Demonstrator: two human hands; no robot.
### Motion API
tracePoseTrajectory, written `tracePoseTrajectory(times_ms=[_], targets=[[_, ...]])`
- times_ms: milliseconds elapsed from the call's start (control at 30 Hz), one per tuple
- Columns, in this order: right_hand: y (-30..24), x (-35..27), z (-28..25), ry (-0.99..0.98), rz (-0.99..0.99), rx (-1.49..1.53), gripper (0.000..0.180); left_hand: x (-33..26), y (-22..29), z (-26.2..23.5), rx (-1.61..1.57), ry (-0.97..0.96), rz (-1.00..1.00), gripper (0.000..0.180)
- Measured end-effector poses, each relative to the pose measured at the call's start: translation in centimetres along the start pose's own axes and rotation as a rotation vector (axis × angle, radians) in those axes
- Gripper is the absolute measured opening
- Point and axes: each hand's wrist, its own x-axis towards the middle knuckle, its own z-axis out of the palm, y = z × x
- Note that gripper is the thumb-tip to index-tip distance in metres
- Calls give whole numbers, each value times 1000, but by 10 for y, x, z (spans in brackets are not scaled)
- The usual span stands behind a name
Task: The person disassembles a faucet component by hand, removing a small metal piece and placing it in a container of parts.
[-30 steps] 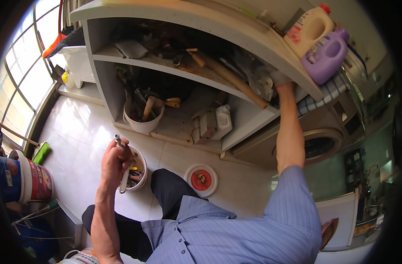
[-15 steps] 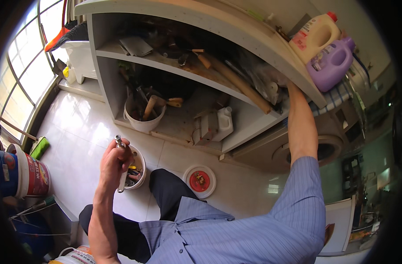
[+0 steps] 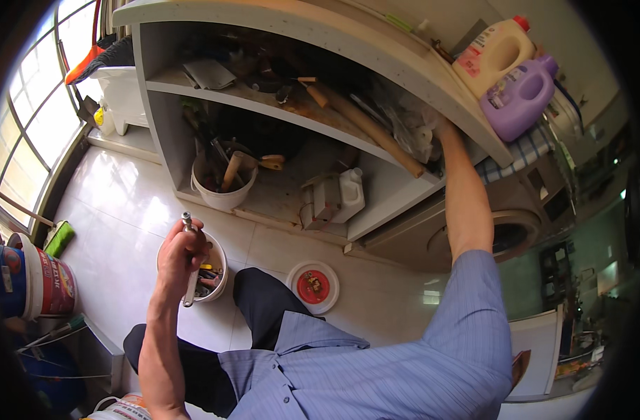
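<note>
My left hand (image 3: 182, 248) is closed round a metal socket wrench (image 3: 190, 288); its shiny round end sticks out above the fist and the flat handle below. Under that hand on the floor is a white bucket (image 3: 222, 255) of hand tools. With the arm stretched far right, my right hand (image 3: 437, 124) reaches into the upper shelf (image 3: 246, 101), beside clear plastic bags (image 3: 409, 133). Its fingers are blurred and partly hidden, so I cannot make out whether they hold anything. A long wooden rod (image 3: 365, 127) lies on that shelf, left of the hand.
A second tool bucket (image 3: 224, 198) and a white jug (image 3: 351, 190) occupy the lower shelf. A round white lid with a red centre (image 3: 313, 286) lies on the floor. Detergent bottles (image 3: 519, 98) stand on the countertop, above a washing machine (image 3: 516, 231). Paint buckets (image 3: 50, 280) are at left.
The whole view has shifted slightly. My right hand has moved a little within the upper shelf, close to the plastic bags. My left hand keeps its grip on the socket wrench.
</note>
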Motion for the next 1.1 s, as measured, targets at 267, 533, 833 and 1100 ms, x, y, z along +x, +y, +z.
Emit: tracePoseTrajectory(times_ms=[267, 533, 833, 1100], targets=[[33, -15, -15, 384, -669, -210, 48, 17, -11, 2, -25, -17, -15, 25], [-92, -76, -91, 20, 171, 183, 57, 26, -23, -3, 55, 26, -79, 23], [-97, -138, -52, 62, 329, 175, 49, 38, -36, 2, 123, 30, -107, 22], [-159, -127, -19, 205, 550, 180, 52, 48, -62, 6, 97, 9, -129, 23]])
